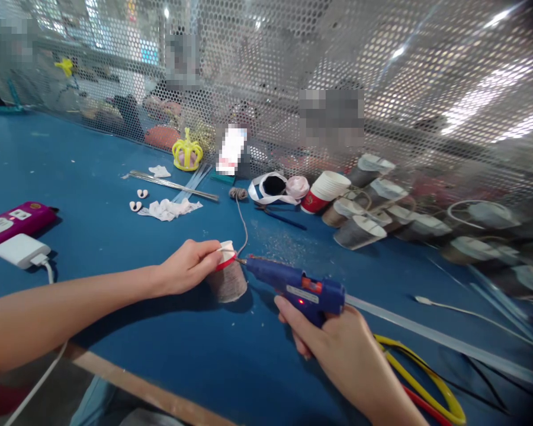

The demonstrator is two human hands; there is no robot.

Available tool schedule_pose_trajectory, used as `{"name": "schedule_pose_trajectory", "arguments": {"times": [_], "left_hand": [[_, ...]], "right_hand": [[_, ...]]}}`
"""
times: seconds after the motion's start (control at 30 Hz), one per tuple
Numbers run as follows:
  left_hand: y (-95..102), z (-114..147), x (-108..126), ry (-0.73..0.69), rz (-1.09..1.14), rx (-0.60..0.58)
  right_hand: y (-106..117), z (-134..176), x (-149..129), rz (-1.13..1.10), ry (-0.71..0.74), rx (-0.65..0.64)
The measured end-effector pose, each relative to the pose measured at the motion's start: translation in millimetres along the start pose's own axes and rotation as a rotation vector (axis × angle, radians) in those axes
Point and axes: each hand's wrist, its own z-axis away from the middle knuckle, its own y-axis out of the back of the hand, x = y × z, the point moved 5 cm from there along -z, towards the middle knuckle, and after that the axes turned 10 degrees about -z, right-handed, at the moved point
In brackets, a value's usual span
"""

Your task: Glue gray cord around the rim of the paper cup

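My left hand (193,266) is closed around the rim end of a paper cup (230,284), tilted above the blue table. Grey-brown yarn covers most of the cup's side, and a red band shows near its white rim. In my right hand (324,331) is a blue hot glue gun (297,287) with a small red light lit. Its nozzle points left and meets, or nearly meets, the cup at the red band. A long clear glue stick (408,325) extends from the gun's back. From the cup, a yarn strand (245,228) runs to a small yarn bundle (238,193).
Several yarn-wrapped cups (359,232) stand at right beside stacked paper cups (331,186). Along the back are a perforated metal screen (266,59), a phone (231,148), ribbon rolls (273,188) and a yellow crown-shaped item (187,155). A purple power strip (20,225) lies left; cables (426,373) lie right.
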Motion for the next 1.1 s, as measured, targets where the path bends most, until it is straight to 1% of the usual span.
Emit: {"name": "schedule_pose_trajectory", "arguments": {"times": [0.1,0.2,0.37,0.43,0.6,0.73,0.87,1.0,1.1], "left_hand": [[-0.3,0.0,0.1,-0.008,0.003,-0.010],[-0.1,0.1,-0.8,-0.005,-0.007,-0.002],[-0.8,0.4,-2.8,-0.006,-0.001,0.003],[-1.2,0.3,-3.6,-0.009,0.003,0.002],[-0.9,-0.2,-2.5,-0.026,-0.006,0.006],[-0.5,0.4,-1.3,-0.024,-0.010,-0.002],[-0.2,1.2,-3.2,-0.014,-0.015,0.000],[-0.9,1.2,-4.2,-0.019,-0.012,-0.001],[-1.6,0.8,-4.3,-0.018,-0.007,-0.003]], "right_hand": [[-0.2,2.1,0.4,-0.035,-0.024,-0.017],[2.2,2.7,-3.2,-0.039,0.000,0.003],[1.7,2.5,-8.3,-0.092,0.018,-0.023],[2.2,1.6,-7.4,-0.087,0.007,-0.018],[1.6,-1.1,-4.7,-0.059,-0.014,-0.051],[2.1,-0.2,-4.9,-0.119,-0.003,-0.032],[0.9,-1.1,-1.3,-0.093,-0.027,-0.055],[2.4,-1.6,-2.0,-0.096,-0.016,-0.032],[0.6,-1.1,-3.0,-0.103,-0.021,-0.079]]}}
